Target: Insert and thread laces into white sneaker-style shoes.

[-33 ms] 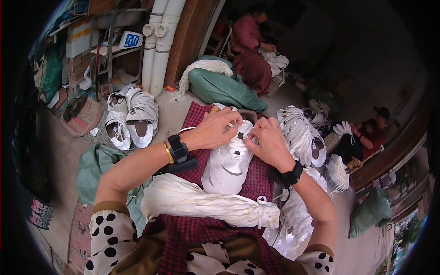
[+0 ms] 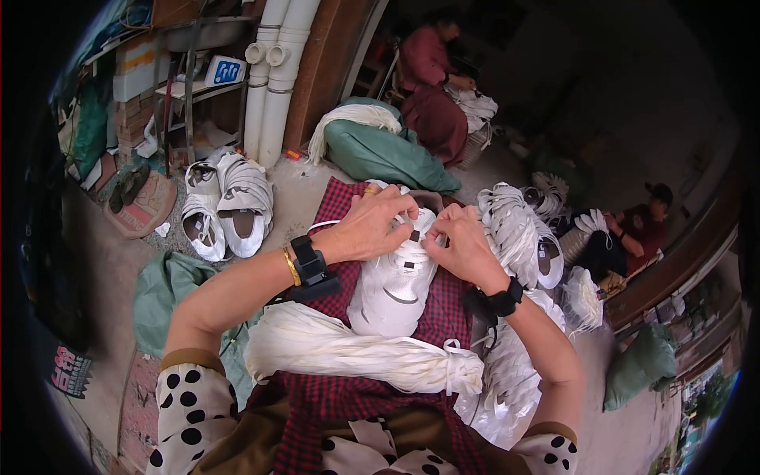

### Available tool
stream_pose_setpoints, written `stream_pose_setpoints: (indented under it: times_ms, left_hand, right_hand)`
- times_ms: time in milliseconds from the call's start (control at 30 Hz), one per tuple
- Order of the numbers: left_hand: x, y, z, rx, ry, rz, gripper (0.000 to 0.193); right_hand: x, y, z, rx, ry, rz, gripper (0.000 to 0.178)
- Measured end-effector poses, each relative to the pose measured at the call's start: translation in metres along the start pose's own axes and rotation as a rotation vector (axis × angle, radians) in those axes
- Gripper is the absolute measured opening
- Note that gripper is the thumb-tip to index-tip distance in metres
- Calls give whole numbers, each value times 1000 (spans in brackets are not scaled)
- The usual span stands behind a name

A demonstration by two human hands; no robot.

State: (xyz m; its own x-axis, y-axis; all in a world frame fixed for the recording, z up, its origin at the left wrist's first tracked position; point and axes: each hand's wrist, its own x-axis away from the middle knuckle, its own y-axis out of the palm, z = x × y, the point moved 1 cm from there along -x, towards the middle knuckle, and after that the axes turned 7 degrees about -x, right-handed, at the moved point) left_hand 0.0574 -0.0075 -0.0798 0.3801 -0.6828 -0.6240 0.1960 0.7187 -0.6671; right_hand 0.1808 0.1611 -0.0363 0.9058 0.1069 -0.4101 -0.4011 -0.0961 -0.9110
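A white sneaker [image 2: 393, 289] rests on a red checked cloth [image 2: 443, 313] over my lap. My left hand [image 2: 372, 226] grips the shoe's upper end from the left. My right hand [image 2: 459, 241] pinches the same end from the right, fingers touching those of the left hand. A thin white lace [image 2: 321, 226] loops out beside my left hand. A thick bundle of white laces [image 2: 356, 352] lies across my lap below the shoe. Both wrists wear black bands.
Finished white shoes [image 2: 226, 206] lie on the floor at left; more stacked shoes [image 2: 518, 229] sit to the right. A green sack [image 2: 388, 154] lies ahead by white pipes [image 2: 273, 71]. Two other people sit working at the back [image 2: 431, 75] and at right [image 2: 633, 226].
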Motion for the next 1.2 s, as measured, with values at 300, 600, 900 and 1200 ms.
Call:
stream_pose_setpoints:
  times_ms: [300,600,900,1200]
  left_hand:
    - [1,9,15,-109,94,-23,13]
    - [18,38,34,-494,220,264,25]
    - [-8,34,47,-452,47,131,31]
    - [6,34,34,-110,32,141,12]
  right_hand:
    - [5,8,22,-619,143,-114,21]
    - [9,14,28,-743,151,-76,25]
    - [16,19,27,-741,167,-34,23]
    - [16,23,34,-776,108,-25,23]
